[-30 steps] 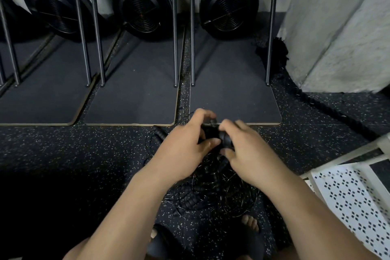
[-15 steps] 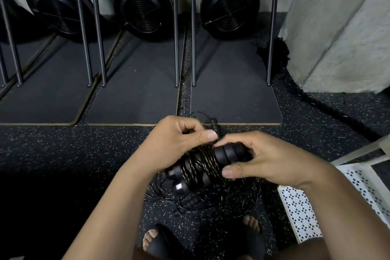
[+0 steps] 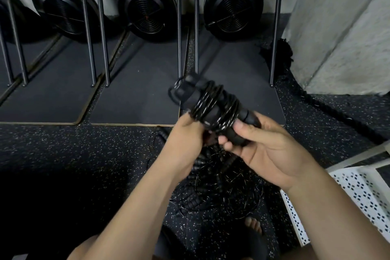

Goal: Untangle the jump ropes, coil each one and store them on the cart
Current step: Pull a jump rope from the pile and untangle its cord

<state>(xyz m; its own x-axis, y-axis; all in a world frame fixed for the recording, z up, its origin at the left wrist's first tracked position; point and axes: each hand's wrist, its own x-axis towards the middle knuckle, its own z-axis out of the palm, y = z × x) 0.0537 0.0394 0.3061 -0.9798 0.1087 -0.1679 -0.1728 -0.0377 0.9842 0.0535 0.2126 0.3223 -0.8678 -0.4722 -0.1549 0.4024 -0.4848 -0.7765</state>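
A black jump rope [image 3: 213, 104] with its thin cable wound around its two handles is held up in front of me, tilted up to the left. My right hand [image 3: 266, 148] grips the lower ends of the handles. My left hand [image 3: 185, 139] pinches the cable at the bundle's underside. Below my hands a tangled pile of black jump ropes [image 3: 219, 188] lies on the speckled floor. The white perforated cart [image 3: 358, 192] stands at the right edge, partly behind my right forearm.
Three black fan-wheel machines [image 3: 233, 6] stand on dark mats [image 3: 135, 95] behind upright steel bars [image 3: 179, 27]. A concrete pillar [image 3: 341, 27] rises at the right, with a thick black battle rope [image 3: 329, 107] trailing along the floor. My sandalled foot [image 3: 254, 226] sits under the pile.
Both hands have lifted the wound jump rope up and away from the pile, and the bundle has swung to point up and left. My right hand now grips lower on the handles.
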